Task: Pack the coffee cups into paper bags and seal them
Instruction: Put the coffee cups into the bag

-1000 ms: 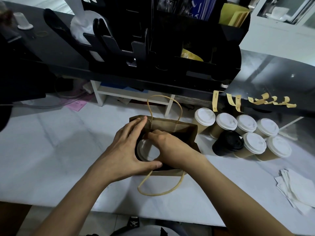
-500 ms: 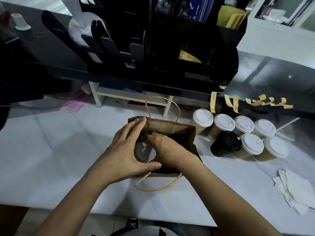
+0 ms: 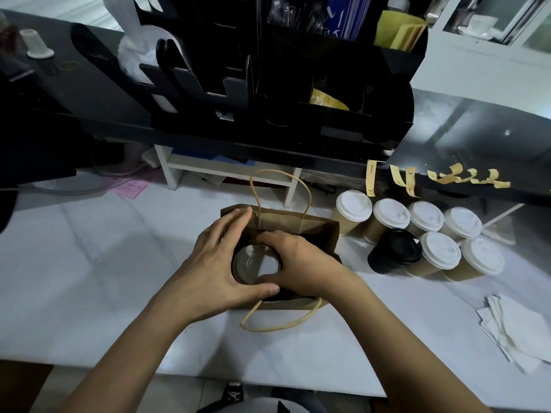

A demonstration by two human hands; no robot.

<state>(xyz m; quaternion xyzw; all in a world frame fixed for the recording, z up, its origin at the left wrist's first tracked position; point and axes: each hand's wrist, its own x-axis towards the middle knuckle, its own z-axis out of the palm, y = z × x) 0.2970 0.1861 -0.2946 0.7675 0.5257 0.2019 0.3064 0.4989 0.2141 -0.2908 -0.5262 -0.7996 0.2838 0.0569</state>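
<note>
Head view: my only view, looking down on the counter (image 3: 89, 263).
Landmark: the brown paper bag (image 3: 316, 231), standing open on the counter, one rope handle up at its far edge, the other flopped toward me.
Cup in hand: one coffee cup (image 3: 253, 265) sits upright inside the bag mouth, toward the bag's left end; only its pale lid shows.
Left hand (image 3: 214, 263): curled around the cup's left side, thumb along the bag's near edge, fingertips reaching the bag's far left corner.
Right hand (image 3: 298, 260): wrapped around the cup's right side, fingers curled over the rim, inside the bag.
Key relation: the cup lies directly between my hands, its long axis vertical; both are equally close, so I judge the next move is straight down to seat it.
Waiting cups: six white-lidded cups (image 3: 390, 213) and a black cup (image 3: 395, 251) cluster just right of the bag.
Seals: yellow sticker strips (image 3: 465, 178) hang on the shelf edge beyond those cups.
Napkins (image 3: 518, 326): well right of the bag.
</note>
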